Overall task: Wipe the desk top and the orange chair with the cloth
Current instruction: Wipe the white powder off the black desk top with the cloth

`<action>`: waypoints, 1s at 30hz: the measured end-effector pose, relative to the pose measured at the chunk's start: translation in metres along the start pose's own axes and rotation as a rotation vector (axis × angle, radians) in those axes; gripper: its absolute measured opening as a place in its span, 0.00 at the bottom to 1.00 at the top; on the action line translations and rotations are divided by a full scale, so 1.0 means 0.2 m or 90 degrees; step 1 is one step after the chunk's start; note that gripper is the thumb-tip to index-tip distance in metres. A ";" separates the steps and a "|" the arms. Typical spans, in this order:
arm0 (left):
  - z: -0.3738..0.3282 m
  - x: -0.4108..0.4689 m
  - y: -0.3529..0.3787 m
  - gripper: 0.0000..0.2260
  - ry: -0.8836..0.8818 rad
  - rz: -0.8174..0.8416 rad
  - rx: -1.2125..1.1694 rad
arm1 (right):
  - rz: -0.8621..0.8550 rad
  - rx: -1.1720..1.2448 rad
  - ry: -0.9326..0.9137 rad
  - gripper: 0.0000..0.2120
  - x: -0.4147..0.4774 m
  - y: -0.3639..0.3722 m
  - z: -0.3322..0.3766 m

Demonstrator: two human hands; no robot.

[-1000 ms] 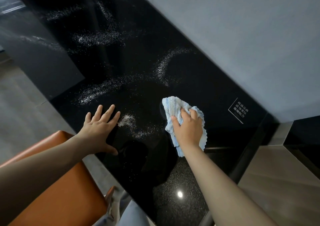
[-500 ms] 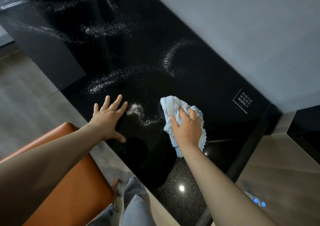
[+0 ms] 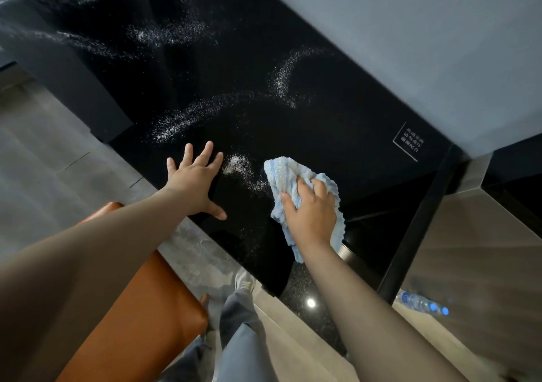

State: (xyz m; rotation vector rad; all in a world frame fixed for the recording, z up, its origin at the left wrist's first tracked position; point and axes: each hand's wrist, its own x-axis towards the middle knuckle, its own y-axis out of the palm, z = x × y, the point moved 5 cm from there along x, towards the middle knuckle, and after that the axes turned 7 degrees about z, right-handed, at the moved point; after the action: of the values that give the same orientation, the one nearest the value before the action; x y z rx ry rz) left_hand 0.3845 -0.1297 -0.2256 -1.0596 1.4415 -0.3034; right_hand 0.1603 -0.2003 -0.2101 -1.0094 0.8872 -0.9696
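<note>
The right hand [image 3: 311,216] grips the blue cloth [image 3: 286,173], fingers curled into its bunched middle, pressing it onto the black desk top [image 3: 322,111] in the head view. The left hand [image 3: 195,183] lies flat on the desk, fingers spread, beside white powder [image 3: 234,164]. The orange chair [image 3: 140,308] sits under the left forearm.

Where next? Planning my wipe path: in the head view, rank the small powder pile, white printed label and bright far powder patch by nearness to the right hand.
1. Small powder pile, just left of the cloth under the right hand.
2. White printed label, right end of desk.
3. Bright far powder patch, far up, left.
</note>
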 end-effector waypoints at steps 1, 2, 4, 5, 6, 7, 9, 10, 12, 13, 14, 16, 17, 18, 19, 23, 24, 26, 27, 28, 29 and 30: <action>0.00 0.00 0.00 0.61 -0.001 0.000 0.000 | -0.009 0.000 0.001 0.24 -0.02 0.01 0.01; 0.00 0.00 0.00 0.61 -0.001 0.000 0.000 | -0.017 0.001 0.000 0.24 -0.04 0.02 0.01; 0.00 0.00 0.00 0.62 -0.002 0.000 0.002 | -0.027 0.004 -0.003 0.23 -0.07 0.03 0.02; 0.00 0.01 0.00 0.62 -0.002 0.000 0.003 | -0.029 0.006 -0.006 0.23 -0.09 0.03 0.03; 0.00 0.01 0.00 0.62 -0.003 0.001 0.002 | -0.029 0.005 -0.007 0.23 -0.10 0.03 0.04; 0.00 0.01 0.00 0.62 -0.004 0.003 0.001 | -0.030 0.004 -0.006 0.23 -0.11 0.04 0.04; 0.00 0.01 0.00 0.62 -0.008 0.002 -0.001 | -0.034 0.000 -0.008 0.23 -0.13 0.04 0.04; 0.00 0.01 -0.01 0.62 -0.010 0.003 -0.001 | -0.038 -0.002 -0.008 0.23 -0.14 0.05 0.05; -0.01 0.01 -0.01 0.63 -0.015 0.007 -0.006 | -0.046 -0.005 -0.010 0.22 -0.16 0.05 0.05; -0.01 0.01 -0.02 0.63 -0.017 0.009 -0.008 | -0.049 -0.006 -0.013 0.22 -0.18 0.05 0.06; -0.01 0.01 -0.02 0.63 -0.018 0.011 -0.010 | -0.048 -0.007 -0.015 0.22 -0.20 0.06 0.06; -0.02 0.01 -0.02 0.63 -0.019 0.013 -0.013 | -0.049 -0.010 -0.018 0.22 -0.24 0.06 0.07; -0.02 0.01 -0.02 0.63 -0.019 0.013 -0.014 | -0.052 -0.013 -0.017 0.22 -0.26 0.07 0.08; -0.02 0.01 -0.02 0.62 -0.018 0.013 -0.015 | -0.052 -0.015 -0.015 0.22 -0.28 0.07 0.09; -0.02 0.00 -0.02 0.62 -0.017 0.014 -0.014 | -0.052 -0.016 -0.013 0.21 -0.30 0.07 0.09; -0.02 0.00 -0.03 0.62 -0.017 0.017 -0.014 | -0.066 -0.040 -0.014 0.21 -0.37 0.08 0.12; -0.02 0.00 -0.03 0.62 -0.016 0.017 -0.013 | -0.067 -0.049 -0.012 0.20 -0.39 0.08 0.13; -0.02 0.00 -0.03 0.62 -0.015 0.017 -0.007 | -0.050 -0.055 -0.006 0.20 -0.42 0.09 0.14; -0.02 0.00 -0.03 0.62 -0.014 0.018 -0.006 | -0.041 -0.058 -0.004 0.20 -0.43 0.09 0.14; -0.02 0.00 -0.03 0.62 -0.014 0.018 -0.007 | -0.036 -0.064 -0.002 0.20 -0.45 0.10 0.15; -0.02 0.00 -0.03 0.63 -0.013 0.018 -0.009 | -0.035 -0.070 -0.003 0.19 -0.47 0.10 0.15; -0.02 0.00 -0.03 0.63 -0.013 0.019 -0.011 | -0.035 -0.075 -0.005 0.19 -0.49 0.10 0.16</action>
State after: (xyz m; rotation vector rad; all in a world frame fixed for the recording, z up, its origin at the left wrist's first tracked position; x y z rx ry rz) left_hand 0.3835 -0.1348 -0.2212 -1.0513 1.4417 -0.2591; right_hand 0.1627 -0.0957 -0.2065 -1.1423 0.9222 -0.9676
